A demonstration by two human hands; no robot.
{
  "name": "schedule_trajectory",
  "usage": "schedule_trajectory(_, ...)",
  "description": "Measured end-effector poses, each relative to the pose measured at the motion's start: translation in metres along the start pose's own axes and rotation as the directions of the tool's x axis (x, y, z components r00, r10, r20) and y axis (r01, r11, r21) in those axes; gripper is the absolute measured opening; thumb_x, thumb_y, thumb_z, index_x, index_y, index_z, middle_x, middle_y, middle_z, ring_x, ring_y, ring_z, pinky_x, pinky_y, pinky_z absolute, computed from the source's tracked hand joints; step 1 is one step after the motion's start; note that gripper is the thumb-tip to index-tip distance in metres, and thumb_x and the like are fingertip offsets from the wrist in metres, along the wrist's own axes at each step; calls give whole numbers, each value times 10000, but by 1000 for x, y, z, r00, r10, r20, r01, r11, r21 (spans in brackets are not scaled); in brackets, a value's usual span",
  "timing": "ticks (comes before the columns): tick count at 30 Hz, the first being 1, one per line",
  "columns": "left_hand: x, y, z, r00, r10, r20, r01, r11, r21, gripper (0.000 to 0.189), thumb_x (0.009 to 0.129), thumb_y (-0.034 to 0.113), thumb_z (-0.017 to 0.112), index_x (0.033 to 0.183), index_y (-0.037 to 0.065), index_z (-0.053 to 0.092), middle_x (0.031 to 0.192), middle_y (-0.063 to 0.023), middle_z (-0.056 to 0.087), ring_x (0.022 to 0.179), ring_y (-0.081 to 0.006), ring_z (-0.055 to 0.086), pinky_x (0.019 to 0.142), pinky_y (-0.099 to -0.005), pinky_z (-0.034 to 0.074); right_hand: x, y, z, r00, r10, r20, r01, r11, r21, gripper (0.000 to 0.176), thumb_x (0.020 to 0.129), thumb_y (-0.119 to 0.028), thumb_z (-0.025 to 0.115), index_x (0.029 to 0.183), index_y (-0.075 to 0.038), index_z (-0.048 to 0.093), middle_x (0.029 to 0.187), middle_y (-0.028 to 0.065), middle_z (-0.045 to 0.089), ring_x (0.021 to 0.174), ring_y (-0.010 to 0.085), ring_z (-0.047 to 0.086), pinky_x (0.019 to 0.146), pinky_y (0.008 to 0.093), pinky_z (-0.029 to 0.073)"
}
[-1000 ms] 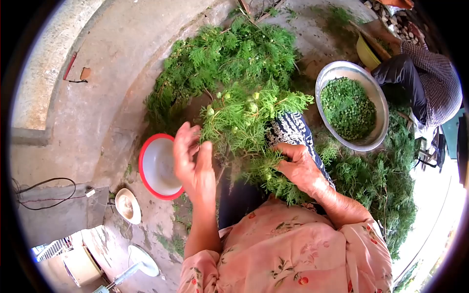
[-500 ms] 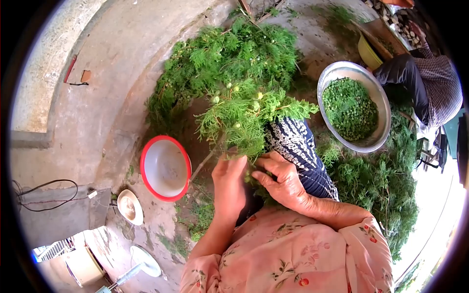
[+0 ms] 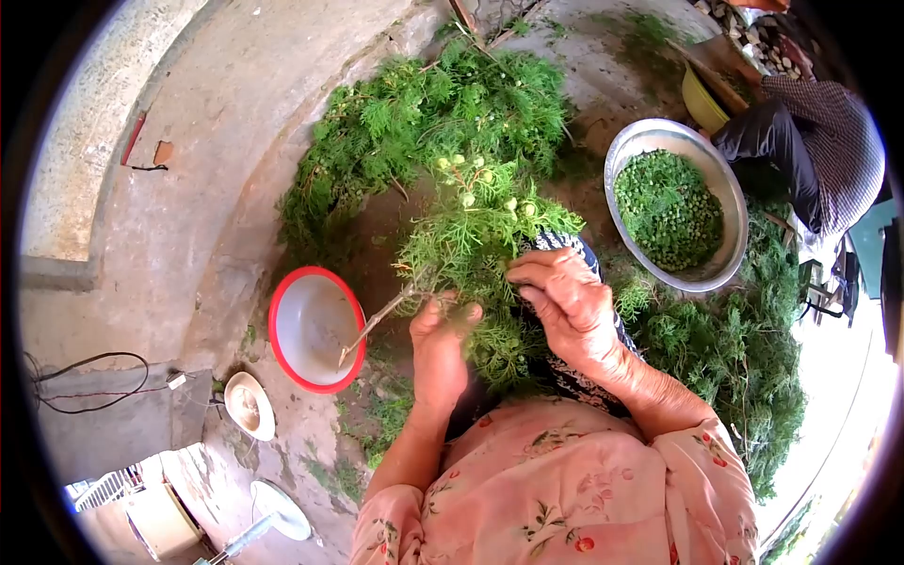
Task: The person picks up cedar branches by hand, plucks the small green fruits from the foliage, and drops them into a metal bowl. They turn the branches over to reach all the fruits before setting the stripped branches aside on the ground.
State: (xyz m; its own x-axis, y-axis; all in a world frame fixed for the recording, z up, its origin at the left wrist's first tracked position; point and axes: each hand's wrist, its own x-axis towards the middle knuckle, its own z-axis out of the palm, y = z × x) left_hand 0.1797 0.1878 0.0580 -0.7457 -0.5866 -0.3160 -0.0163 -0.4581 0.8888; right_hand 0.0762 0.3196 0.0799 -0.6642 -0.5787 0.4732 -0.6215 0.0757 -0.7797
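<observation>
A leafy cypress branch [image 3: 461,231] with pale green round cones lies over my lap, its bare woody stem pointing down-left above a red-rimmed basin. My left hand [image 3: 440,353] is closed around the branch near its stem. On the other side, my right hand [image 3: 573,306] has its thumb and fingers pinched at the edge of the foliage; what is between them is hidden. A wide metal basin [image 3: 739,221] at the right holds many green cones and leaf bits.
The red-rimmed white basin [image 3: 275,325] stands at my left. Cut cypress branches [image 3: 424,113] are heaped ahead, with more greenery [image 3: 725,367] at the right. Another person [image 3: 838,141] sits at the upper right beside a yellow-green basin [image 3: 702,99]. A fan [image 3: 280,508] stands lower left.
The branch has turned, and its stem now reaches over the red-rimmed basin. My right hand has moved up and right, away from my left hand. The other person's arm has shifted.
</observation>
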Motion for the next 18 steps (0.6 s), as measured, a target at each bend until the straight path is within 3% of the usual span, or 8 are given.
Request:
schedule_trajectory(3,1,-1,-4,998,1,55,-7,996,93,179,795,88,611,936,-16,574,877,-10,557,821,-91,509,783,-224,419,7,-4,10,990,-86,108,104,979,-173,366,674,27,631,1029,-42,575,1019,109,582,950,300,517,837,380,411)
schedule_trajectory(6,-1,-5,-5,998,37,-60,-27,986,162,176,785,112,626,922,10,582,878,2,554,815,-84,511,763,-219,418,3,-6,7,972,-6,234,63,969,-238,389,670,-44,659,1048,-33,569,1001,117,574,970,299,510,821,391,423)
schedule_trajectory(8,0,-5,-6,999,38,-32,-36,998,60,165,795,128,628,914,24,585,874,5,557,810,-77,509,751,-217,414,0,-2,5,956,16,293,66,961,-267,392,673,-60,667,1050,-30,567,1000,125,574,945,310,525,803,393,434)
schedule_trajectory(11,2,-3,-3,1000,3,-22,-3,1000,-9,156,795,123,647,916,43,590,868,11,563,804,-74,507,740,-216,409,-3,-1,20,975,74,208,-60,995,-74,383,695,-84,670,1055,-17,559,965,146,571,858,336,556,739,391,457)
schedule_trajectory(12,2,-2,-1,1000,-15,-25,15,1000,-16,157,793,117,656,918,49,591,866,14,565,802,-74,507,737,-217,407,-2,-4,24,974,109,197,-106,994,-25,295,737,-118,651,992,-5,556,885,163,570,756,363,564,654,397,464)
schedule_trajectory(13,3,-1,0,999,-33,-28,32,999,-23,159,791,110,665,921,55,593,863,17,568,801,-73,506,735,-217,405,-2,-5,26,966,135,222,-124,990,-64,250,748,-127,642,950,-9,555,859,162,566,740,364,562,638,401,462)
schedule_trajectory(16,8,-4,5,989,145,-37,-140,983,116,174,849,197,613,920,41,580,633,72,474,533,-15,377,471,-177,296,-6,3,31,955,160,249,-124,981,-151,155,784,-154,605,763,-24,524,740,152,544,670,363,550,579,421,449)
schedule_trajectory(18,12,-8,-1,986,167,32,-170,969,177,189,850,202,614,927,33,576,613,67,467,513,-14,369,456,-176,290,-8,7,29,957,159,242,-119,978,-170,164,784,-156,606,741,-26,518,717,149,532,658,361,547,571,423,445)
